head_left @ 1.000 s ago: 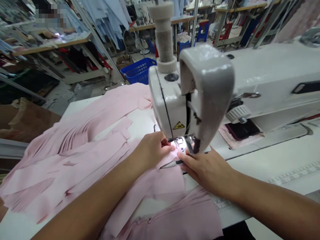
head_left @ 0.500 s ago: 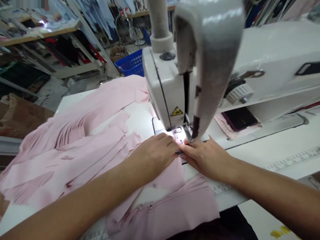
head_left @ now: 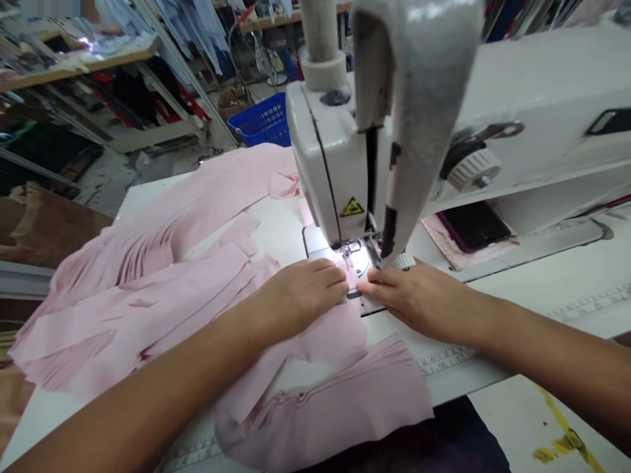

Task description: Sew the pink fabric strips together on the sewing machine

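Note:
My left hand (head_left: 315, 289) has its fingers curled on a pink fabric piece (head_left: 340, 335), just left of the needle area. The fabric runs beneath the hand toward the presser foot (head_left: 351, 253) of a white sewing machine (head_left: 328, 157). My right hand (head_left: 424, 299) lies to the right of the foot, fingers stretched out toward the fabric's edge and resting on the metal needle plate (head_left: 372, 305). A narrow gap separates the two hands' fingertips. Part of the fabric is hidden under my left hand.
Layered pink fabric pieces (head_left: 197, 197) cover the table's left side. A folded pink stack (head_left: 340, 420) hangs over the front edge. A dark phone (head_left: 473, 226) lies under the machine arm, and a blue basket (head_left: 261, 121) stands behind the table.
My right hand's fingertips have moved apart from my left hand, slightly to the right. More of the lit needle plate shows between them. The camera view has shifted a little.

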